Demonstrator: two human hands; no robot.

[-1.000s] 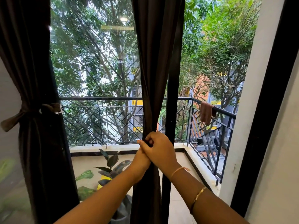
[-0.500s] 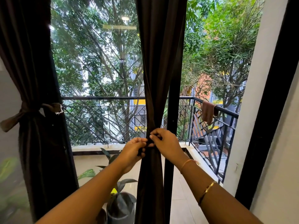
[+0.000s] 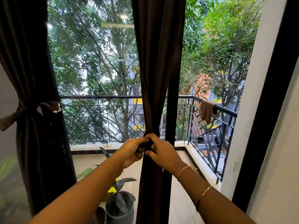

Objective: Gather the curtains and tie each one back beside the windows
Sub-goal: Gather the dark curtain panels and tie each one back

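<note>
A dark brown curtain (image 3: 157,65) hangs in the middle, gathered into a narrow bunch in front of the black window post (image 3: 172,110). My left hand (image 3: 131,151) and my right hand (image 3: 161,151) meet at its waist, fingers curled, pinching a dark tie band (image 3: 148,143) wrapped round the bunch. The band is mostly hidden by my fingers. At the left, a second dark curtain (image 3: 32,65) is tied back with a brown band (image 3: 24,109) knotted at its side.
Behind the glass lies a tiled balcony with a black metal railing (image 3: 113,97); a brown cloth (image 3: 207,110) hangs over it. A potted plant (image 3: 119,206) stands low beside the middle curtain. A white wall and black frame (image 3: 265,110) rise at the right.
My hands, stacked one over the other on the bunch a second ago, have come apart side by side and now pinch the tie band at the front. The view has risen slightly.
</note>
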